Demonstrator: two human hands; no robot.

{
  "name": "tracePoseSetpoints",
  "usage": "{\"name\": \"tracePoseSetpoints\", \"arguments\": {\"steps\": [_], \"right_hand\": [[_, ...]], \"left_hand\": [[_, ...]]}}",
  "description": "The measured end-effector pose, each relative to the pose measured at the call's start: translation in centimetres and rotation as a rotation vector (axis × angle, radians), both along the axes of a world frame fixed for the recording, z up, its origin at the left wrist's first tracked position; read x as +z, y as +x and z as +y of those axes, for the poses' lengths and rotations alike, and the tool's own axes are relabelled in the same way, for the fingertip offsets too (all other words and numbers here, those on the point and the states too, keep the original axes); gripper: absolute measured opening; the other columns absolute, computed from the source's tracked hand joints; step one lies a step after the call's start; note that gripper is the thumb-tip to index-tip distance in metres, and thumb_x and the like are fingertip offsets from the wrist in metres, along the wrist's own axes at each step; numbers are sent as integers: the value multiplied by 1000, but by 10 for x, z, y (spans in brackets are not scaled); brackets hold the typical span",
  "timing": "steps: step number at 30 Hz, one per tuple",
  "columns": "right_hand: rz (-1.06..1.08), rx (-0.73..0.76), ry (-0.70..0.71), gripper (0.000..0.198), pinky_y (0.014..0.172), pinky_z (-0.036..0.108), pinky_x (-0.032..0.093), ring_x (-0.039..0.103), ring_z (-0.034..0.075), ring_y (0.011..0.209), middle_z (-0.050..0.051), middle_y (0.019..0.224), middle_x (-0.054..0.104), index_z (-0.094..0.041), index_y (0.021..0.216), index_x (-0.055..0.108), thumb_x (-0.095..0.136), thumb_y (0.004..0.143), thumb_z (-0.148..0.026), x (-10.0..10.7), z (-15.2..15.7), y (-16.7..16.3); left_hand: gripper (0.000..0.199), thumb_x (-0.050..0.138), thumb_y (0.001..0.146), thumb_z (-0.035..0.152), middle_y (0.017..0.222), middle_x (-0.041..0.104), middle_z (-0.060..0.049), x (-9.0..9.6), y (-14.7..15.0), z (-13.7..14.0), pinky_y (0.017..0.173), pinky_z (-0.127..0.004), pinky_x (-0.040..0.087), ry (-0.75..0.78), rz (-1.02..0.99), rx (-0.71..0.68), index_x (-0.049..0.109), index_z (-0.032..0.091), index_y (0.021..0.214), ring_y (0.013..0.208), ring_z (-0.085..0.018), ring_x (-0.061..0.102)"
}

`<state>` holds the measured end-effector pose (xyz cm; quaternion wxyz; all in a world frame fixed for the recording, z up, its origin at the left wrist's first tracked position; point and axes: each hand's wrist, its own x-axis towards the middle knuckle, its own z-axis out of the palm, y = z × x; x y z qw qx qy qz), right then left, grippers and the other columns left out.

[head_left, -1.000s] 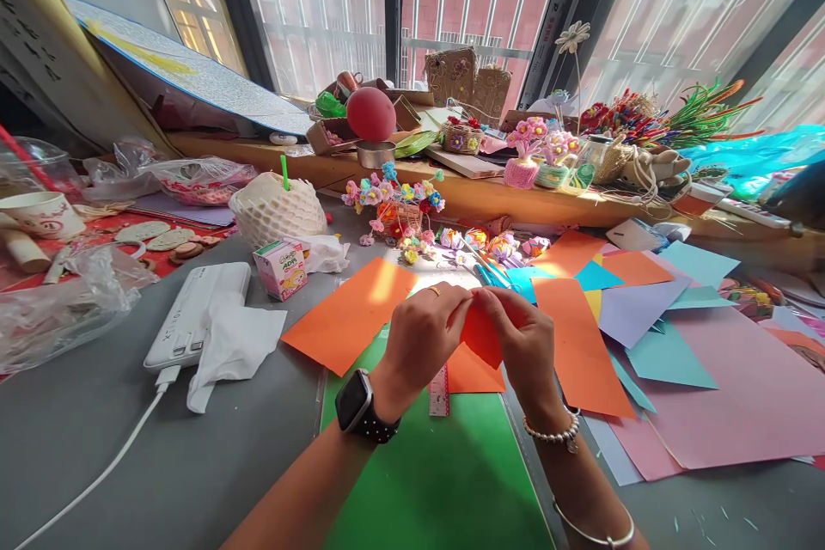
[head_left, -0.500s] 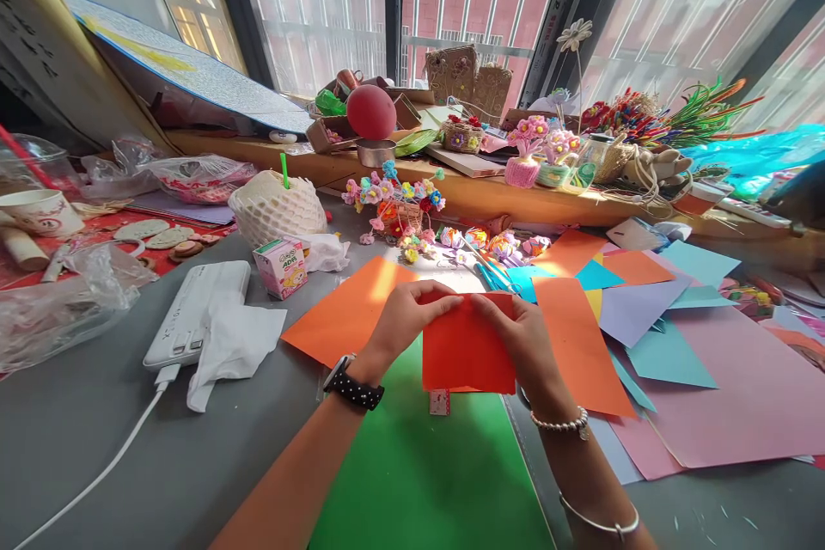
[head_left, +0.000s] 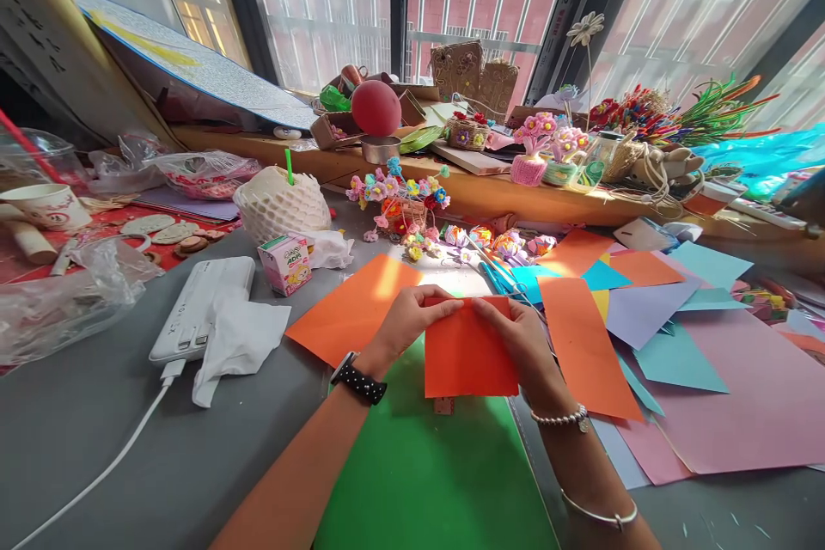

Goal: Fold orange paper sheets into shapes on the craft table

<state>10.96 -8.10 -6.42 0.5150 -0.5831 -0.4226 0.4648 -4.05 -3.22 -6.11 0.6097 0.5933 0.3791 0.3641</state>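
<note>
A square of orange-red paper (head_left: 472,357) is held up between both hands over the green mat (head_left: 431,473). My left hand (head_left: 412,322) pinches its top edge, thumb and fingers closed near the upper left corner. Close beside it, my right hand (head_left: 519,339) grips the top and right side, thumb across the front. The paper looks folded or layered; its back is hidden. A small printed tag (head_left: 443,406) peeks out just below the paper's lower edge. Larger orange sheets lie on either side, one on the left (head_left: 354,309) and one on the right (head_left: 583,344).
On the left are a white power bank (head_left: 203,301) with a cable, a crumpled tissue (head_left: 241,344) and a small pink box (head_left: 284,265). Scissors (head_left: 496,271) lie behind my right hand. Coloured sheets (head_left: 748,395) spread rightward. Craft flowers (head_left: 400,198) stand before the windowsill.
The whole view has shifted slightly. The orange-red paper's face now looks brighter and tilted a little differently, and both hands keep their hold on its top edge.
</note>
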Motion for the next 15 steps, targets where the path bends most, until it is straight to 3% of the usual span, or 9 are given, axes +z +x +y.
{"name": "tracePoseSetpoints", "arguments": {"steps": [15], "right_hand": [[180, 44, -20, 34, 58, 30, 49, 63, 24, 70, 8, 78, 69, -15, 80, 63, 63, 62, -44, -7, 2, -2]], "left_hand": [[24, 68, 58, 35, 69, 61, -2, -8, 0, 2, 59, -22, 41, -62, -57, 26, 63, 14, 67, 69, -15, 55]]}}
